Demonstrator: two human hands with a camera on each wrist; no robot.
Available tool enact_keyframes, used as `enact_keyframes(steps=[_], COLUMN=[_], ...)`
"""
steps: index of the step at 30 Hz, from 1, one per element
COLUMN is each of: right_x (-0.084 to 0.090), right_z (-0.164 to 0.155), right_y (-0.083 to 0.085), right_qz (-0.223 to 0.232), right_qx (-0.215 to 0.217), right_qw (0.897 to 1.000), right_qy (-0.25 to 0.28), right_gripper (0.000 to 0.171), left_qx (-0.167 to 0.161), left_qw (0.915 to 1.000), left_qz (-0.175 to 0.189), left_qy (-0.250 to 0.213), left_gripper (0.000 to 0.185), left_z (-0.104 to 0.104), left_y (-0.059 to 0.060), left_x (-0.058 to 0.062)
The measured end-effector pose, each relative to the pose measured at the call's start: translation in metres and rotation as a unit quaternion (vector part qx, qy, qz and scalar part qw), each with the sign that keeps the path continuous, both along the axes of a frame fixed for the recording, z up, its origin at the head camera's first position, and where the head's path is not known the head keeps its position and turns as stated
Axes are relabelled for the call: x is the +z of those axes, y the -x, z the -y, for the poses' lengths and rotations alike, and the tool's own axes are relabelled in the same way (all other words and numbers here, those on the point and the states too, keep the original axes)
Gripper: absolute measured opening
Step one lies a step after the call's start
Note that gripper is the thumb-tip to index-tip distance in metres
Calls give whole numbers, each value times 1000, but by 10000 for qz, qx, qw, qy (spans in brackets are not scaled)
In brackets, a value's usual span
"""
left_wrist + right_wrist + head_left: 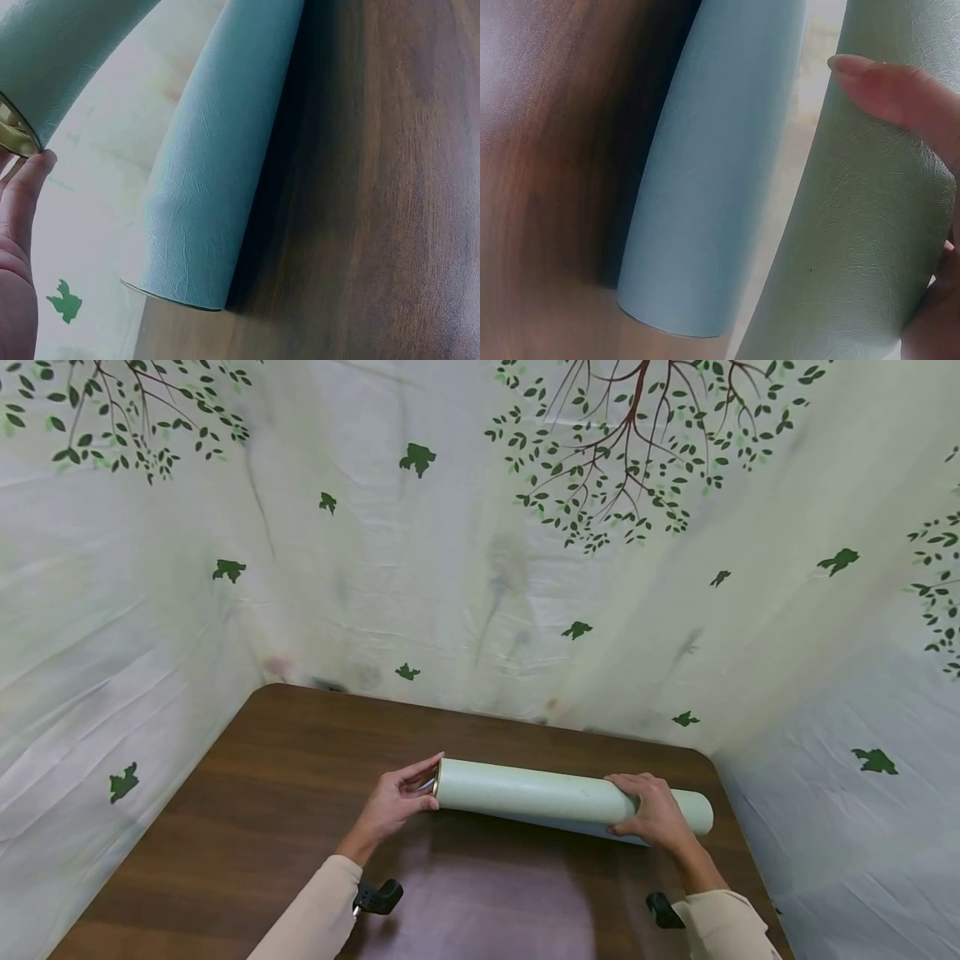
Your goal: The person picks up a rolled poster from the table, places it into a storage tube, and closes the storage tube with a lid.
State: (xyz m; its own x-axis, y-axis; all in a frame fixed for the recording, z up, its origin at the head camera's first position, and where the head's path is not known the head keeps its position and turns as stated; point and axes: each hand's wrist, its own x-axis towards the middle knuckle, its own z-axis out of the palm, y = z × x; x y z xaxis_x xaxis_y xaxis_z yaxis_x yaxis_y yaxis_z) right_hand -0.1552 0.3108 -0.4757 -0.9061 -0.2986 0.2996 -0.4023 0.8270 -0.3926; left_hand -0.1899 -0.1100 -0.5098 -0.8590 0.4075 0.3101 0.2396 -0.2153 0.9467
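A long pale green rolled vinyl sheet [555,793] lies across the brown wooden desk [262,827]. The left hand [393,802] pinches its end; the right hand [652,810] curls over it. Wrist views show leathery texture and its reflection in the desk.

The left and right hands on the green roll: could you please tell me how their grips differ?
The left hand sits at one end of the green roll; the right hand sits short of the other end. The left hand pinches the rim; the right hand wraps over the top. Both hold that roll.
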Motion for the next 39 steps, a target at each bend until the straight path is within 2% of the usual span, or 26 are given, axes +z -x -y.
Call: enact_keyframes(steps=[10, 16, 23, 27, 33, 39], right_x=[-4, -11, -15, -14, -11, -16], right_z=[-1, 4, 16, 24, 35, 45], right_y=[-1, -6, -13, -18, -26, -32], right_qz=[-223, -125, -199, -118, -213, -464], right_qx=[84, -24, -237, -353, -501, -549], right_qw=[9997, 9999, 9995, 9992, 9984, 9971], right_qy=[-63, -57, -93, -151, -174, -247], right_gripper=[76, 75, 75, 75, 75, 78], left_qx=[-129, -283, -339, -446, -573, -406], left_qw=[9998, 9992, 9979, 9976, 9960, 9953], left_qz=[0, -269, -386, -409, -678, -866], left_qy=[131, 107, 405, 326, 128, 115], left_gripper=[73, 69, 69, 67, 64, 62], left_z=[3, 9, 20, 26, 33, 40], left_y=[1, 2, -1, -3, -3, -6], left_x=[0, -6, -9, -12, -18, -22])
